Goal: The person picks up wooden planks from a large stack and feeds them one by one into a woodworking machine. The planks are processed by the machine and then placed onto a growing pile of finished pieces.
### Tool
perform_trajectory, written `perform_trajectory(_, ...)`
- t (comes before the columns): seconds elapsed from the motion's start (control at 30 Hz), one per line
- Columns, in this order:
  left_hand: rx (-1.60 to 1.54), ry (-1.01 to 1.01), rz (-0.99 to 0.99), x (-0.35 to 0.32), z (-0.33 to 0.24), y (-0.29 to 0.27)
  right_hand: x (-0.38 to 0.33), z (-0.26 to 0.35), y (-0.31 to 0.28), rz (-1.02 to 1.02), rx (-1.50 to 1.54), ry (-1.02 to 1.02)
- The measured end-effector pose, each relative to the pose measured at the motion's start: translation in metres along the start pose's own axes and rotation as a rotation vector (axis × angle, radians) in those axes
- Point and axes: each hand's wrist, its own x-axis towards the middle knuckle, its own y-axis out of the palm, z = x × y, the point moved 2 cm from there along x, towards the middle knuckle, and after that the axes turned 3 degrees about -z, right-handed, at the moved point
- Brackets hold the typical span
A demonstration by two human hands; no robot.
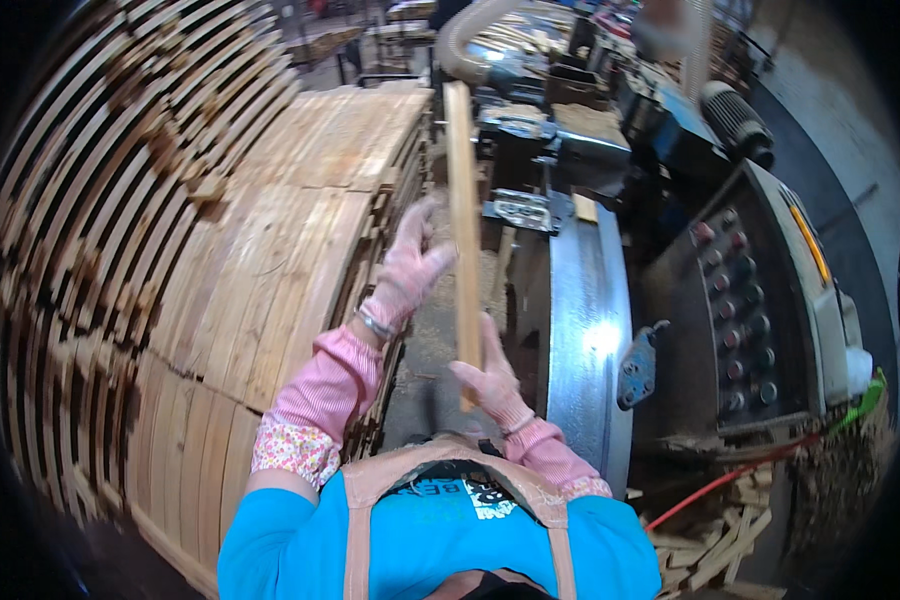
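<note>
A long, narrow wooden strip point(463, 210) stretches away from me, between the stacked boards and the machine. My right hand point(492, 378), in a pale pinkish glove, is closed on its near end, thumb on the left side and fingers on the right. To the left of the strip, my left hand point(415, 262), gloved alike, has its fingers spread, and the thumb reaches to the strip's edge; whether it touches cannot be told. Beside the strip on the right lies the machine's shiny metal bed point(582, 300), with a small wood piece point(584, 208) on it.
Stacked boards point(260, 240) fill the left, with rows of strips point(80, 250) beyond. On the right stand a button panel point(735, 300) and a motor point(736, 120). A hose point(470, 40) curves overhead at the back. Wood offcuts point(715, 545) lie low right, near a red cable point(715, 482).
</note>
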Motion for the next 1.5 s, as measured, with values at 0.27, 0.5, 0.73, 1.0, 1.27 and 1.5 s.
perform_trajectory(0.27, 0.009, -0.294, 0.103, -0.084, 0.079, -0.019, -0.106, -0.099, -0.156, -0.833, -1.442, 0.415)
perform_trajectory(0.5, 0.204, -0.397, -0.359, -0.146, 0.081, -0.135, 0.098, -0.108, -0.209, -1.049, -1.302, 0.066)
perform_trajectory(0.73, 1.011, -0.615, -0.715, -0.272, 0.083, -0.323, 0.170, -0.095, -0.246, -0.833, -0.959, 0.075)
perform_trajectory(1.0, 1.330, -1.360, -0.768, -0.594, 0.028, -0.449, -0.074, -0.068, -0.142, -0.842, -1.309, 0.566)
perform_trajectory(1.27, 1.262, -1.666, -0.865, -0.555, 0.023, -0.423, 0.071, -0.098, -0.200, -1.175, -1.372, 0.014)
perform_trajectory(1.5, 1.204, -1.619, -0.996, -0.566, 0.014, -0.424, 0.224, -0.120, -0.267, -0.807, -1.235, 0.114)
